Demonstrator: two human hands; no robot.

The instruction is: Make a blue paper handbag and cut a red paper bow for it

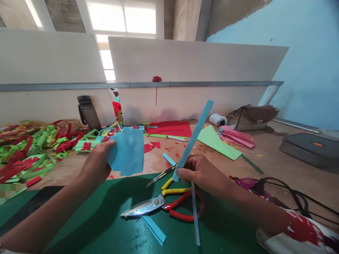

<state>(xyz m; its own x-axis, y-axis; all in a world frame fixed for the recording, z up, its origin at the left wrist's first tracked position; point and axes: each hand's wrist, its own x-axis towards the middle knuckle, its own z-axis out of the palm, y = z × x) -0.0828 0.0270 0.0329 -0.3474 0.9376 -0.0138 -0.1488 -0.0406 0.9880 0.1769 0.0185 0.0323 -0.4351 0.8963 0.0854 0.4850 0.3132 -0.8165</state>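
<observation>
The green mat [97,225] has a bare part at the near right. Scissors [156,203] and a clear stick [195,215] block its middle.

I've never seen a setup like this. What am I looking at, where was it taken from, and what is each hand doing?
There is no robot here, just a person's two bare hands. The single picture comes from a camera worn on the head, looking forward and down. The left hand holds a piece of light blue paper; the right hand holds a narrow blue strip upright at a slant. On the green mat lie scissors with red and yellow handles, and a folded blue strip. Further back are red paper, green paper and a dark bottle.
</observation>
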